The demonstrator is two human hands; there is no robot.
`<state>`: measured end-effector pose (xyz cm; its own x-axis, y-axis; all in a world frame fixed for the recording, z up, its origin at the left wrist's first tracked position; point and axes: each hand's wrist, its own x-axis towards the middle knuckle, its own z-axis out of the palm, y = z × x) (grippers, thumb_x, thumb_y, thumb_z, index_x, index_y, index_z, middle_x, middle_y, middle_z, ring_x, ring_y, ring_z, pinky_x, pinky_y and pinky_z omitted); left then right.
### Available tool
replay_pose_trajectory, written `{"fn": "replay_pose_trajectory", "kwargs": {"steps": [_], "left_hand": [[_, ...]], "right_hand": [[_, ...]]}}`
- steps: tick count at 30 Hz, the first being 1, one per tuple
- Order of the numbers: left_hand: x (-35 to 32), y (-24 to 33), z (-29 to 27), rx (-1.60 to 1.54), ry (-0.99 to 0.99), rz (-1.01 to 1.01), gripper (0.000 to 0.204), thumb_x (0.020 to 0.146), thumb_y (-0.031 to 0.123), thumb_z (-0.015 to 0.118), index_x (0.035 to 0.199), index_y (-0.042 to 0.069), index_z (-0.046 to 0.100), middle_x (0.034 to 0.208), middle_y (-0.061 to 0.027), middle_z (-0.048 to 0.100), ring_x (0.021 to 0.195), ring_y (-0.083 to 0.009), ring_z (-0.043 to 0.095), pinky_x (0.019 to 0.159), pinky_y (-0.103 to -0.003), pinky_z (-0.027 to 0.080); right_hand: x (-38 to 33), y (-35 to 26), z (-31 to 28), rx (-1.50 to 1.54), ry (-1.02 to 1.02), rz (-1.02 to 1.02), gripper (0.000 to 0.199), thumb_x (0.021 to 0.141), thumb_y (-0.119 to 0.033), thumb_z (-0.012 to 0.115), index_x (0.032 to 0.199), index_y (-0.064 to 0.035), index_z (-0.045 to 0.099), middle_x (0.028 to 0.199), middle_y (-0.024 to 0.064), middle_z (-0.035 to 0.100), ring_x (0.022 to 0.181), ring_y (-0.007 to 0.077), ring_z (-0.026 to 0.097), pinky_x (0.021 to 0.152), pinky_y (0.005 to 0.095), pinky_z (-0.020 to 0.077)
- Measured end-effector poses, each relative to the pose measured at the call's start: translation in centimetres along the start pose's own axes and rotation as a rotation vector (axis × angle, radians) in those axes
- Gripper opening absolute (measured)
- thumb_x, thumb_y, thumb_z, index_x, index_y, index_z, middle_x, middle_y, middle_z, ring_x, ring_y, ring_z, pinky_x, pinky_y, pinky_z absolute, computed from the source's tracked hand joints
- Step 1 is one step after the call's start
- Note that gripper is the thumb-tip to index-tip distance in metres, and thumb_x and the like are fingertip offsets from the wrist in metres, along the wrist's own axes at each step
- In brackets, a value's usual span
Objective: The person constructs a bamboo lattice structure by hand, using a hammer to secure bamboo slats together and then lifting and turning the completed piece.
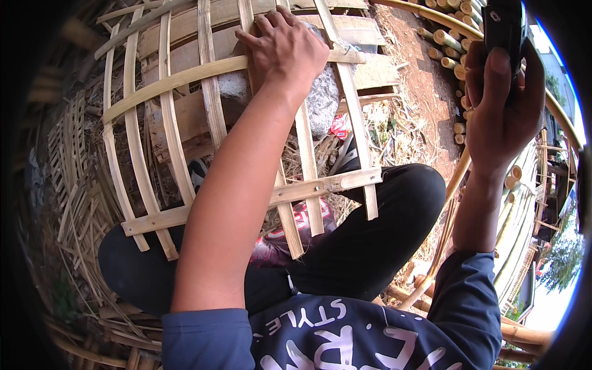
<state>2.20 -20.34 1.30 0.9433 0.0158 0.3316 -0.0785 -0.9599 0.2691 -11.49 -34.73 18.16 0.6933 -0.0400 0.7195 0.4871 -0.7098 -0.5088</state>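
A panel of light bamboo slats (296,192), nailed to crosspieces, lies across my lap and over a grey stone (324,105). My left hand (290,52) rests palm down on the panel's far part, above the stone. Its fingers are spread across a slat and a crosspiece; the thumb is hidden. Up at the right, my right hand (505,102) is raised away from the panel. It is closed around a dark, slim, phone-like device (505,37), whose upper end leaves the picture.
Wooden boards (376,71) lie under the stone. Cut bamboo poles (447,40) are stacked at the far right, and more long poles (518,216) stand below them. Loose bamboo strips (86,216) cover the left side. My bent legs (388,216) support the panel's near edge.
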Motion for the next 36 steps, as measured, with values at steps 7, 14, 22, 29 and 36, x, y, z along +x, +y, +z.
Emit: {"fn": "replay_pose_trajectory", "kwargs": {"steps": [7,14,22,29,36], "left_hand": [[-0.2,-0.1,0.2,0.016,0.070,0.023,0.068,0.093,0.034,0.042,0.149,-0.005,0.036,0.149,-0.0209,0.046,0.138,-0.0358,0.043,0.112,-0.071,0.025],[-0.3,-0.6,-0.4,0.042,0.080,0.024,0.067,0.094,0.035,0.045,0.146,-0.007,0.040,0.145,-0.0220,0.049,0.135,-0.0363,0.046,0.112,-0.070,0.025],[-0.1,0.1,0.0,0.051,0.056,0.038,0.067,0.093,0.034,0.042,0.147,-0.007,0.038,0.145,-0.0229,0.049,0.133,-0.0381,0.047,0.110,-0.071,0.028],[-0.2,0.0,-0.2,0.035,0.049,0.035,0.066,0.095,0.034,0.040,0.147,-0.006,0.038,0.146,-0.0224,0.048,0.136,-0.0364,0.045,0.112,-0.071,0.026],[0.3,-0.2,-0.7,0.065,0.039,0.025,0.067,0.094,0.035,0.040,0.146,-0.007,0.039,0.146,-0.0221,0.049,0.136,-0.0359,0.045,0.112,-0.070,0.026]], "right_hand": [[-3.5,5.2,2.0,-0.296,-0.173,-0.042,0.031,0.101,-0.017,0.057,0.125,0.0002,0.052,0.073,0.0179,0.065,0.063,0.0270,0.069,0.055,0.0354,0.0479],[-1.8,1.4,0.8,-0.122,-0.157,0.084,0.032,0.102,-0.022,0.057,0.126,-0.0004,0.053,0.063,0.0033,0.057,0.052,0.0083,0.052,0.049,0.0253,0.0384],[-2.9,6.0,2.0,-0.453,-0.631,0.083,0.031,0.097,-0.018,0.063,0.125,-0.0059,0.059,0.078,0.0237,0.066,0.072,0.0455,0.064,0.064,0.0489,0.0489],[-2.0,4.8,0.8,-0.048,0.052,-0.007,0.039,0.101,-0.016,0.056,0.133,0.0019,0.044,0.072,0.0030,0.061,0.060,0.0085,0.059,0.052,0.0228,0.0457],[-3.0,3.7,1.0,-0.374,-0.424,0.068,0.036,0.098,-0.016,0.062,0.130,-0.0032,0.054,0.073,0.0190,0.067,0.068,0.0278,0.070,0.059,0.0363,0.0499]]}}
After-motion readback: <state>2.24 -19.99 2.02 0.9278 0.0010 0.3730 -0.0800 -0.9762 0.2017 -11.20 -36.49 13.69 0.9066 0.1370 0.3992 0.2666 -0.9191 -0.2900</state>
